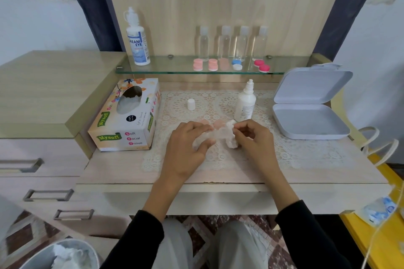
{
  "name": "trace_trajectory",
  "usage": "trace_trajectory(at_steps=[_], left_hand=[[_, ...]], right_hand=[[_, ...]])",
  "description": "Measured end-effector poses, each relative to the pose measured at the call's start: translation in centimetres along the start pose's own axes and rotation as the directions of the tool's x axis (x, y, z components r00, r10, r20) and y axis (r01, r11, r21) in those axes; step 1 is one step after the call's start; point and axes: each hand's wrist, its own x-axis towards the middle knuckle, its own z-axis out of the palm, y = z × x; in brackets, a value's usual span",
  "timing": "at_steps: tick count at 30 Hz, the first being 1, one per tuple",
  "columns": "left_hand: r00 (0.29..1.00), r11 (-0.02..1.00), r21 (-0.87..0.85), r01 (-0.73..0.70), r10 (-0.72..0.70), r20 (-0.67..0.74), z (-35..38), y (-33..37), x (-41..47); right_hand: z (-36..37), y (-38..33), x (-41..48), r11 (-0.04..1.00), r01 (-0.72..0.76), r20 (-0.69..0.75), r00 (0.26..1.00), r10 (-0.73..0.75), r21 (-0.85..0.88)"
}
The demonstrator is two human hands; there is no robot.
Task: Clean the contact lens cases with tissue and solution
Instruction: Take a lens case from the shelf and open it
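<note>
Sitting at a light wooden desk (113,172), a person works with both hands close to the middle of its front edge. A white lace mat (295,148) covers most of the desk top. A printed cardboard tissue box (126,120) lies along the left edge. At the right edge, a pale grey hinged plastic box (310,120) stands open with its lid up. A narrow glass shelf (175,67) runs above the back edge. On its left end stands a tall white solution bottle with blue print (137,43). Further right is a row of four small clear bottles (224,43).

A smaller white solution bottle (245,105) stands uncapped on the mat, just behind the right hand (253,140). The left hand (185,148) pinches, between thumb and fingers, the left end of a small half-clear contact lens case (220,134). This case is held just above the mat, between the two hands. The right hand has its fingers curled around a crumpled white tissue (232,143), which is pressed on the right end of the case.

Two pale peach round caps (218,124) lie on the mat, just behind the hands. A little white bottle cap (191,104) stands apart, toward the tissue box. Pink, blue-white and red lens cases (213,65) sit in a row along the front of the shelf.
</note>
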Motion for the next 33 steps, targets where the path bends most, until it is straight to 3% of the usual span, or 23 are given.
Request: trace_trajectory(at_steps=[2,5,8,13,17,25,33], left_hand=[[0.999,0.999,0.010,-0.038,0.038,0.018,0.0,0.1,0.0],[0.998,0.998,-0.039,-0.043,0.045,0.041,0.1,0.1,-0.1],[0.999,0.992,-0.125,-0.019,0.023,0.025,0.0,0.0,-0.1],[0.998,0.984,-0.171,-0.044,0.050,0.027,-0.1,0.1,0.0],[0.999,0.980,-0.198,-0.034,0.036,0.008,0.0,0.2,-0.1],[1.000,0.980,-0.199,-0.001,-0.002,-0.013,0.1,0.0,-0.2],[0.999,0.982,-0.186,-0.020,0.014,-0.035,0.0,0.0,-0.3]], right_hand=[[0.1,-0.3,0.0,0.985,-0.089,0.133,0.989,0.069,0.150],[0.4,-1.8,-0.2,0.870,-0.313,0.392,0.907,0.155,0.381],[0.1,-2.7,0.2,0.756,-0.502,0.597,0.780,0.187,0.420],[-0.7,-2.3,0.8,0.686,-0.599,0.730,0.669,0.143,0.414],[-0.6,-1.8,0.7,0.681,-0.586,0.721,0.682,0.122,0.439],[0.0,-1.9,0.3,0.726,-0.513,0.572,0.795,0.202,0.457],[0.0,-1.6,0.3,0.621,-0.526,0.483,0.837,0.256,0.581]])
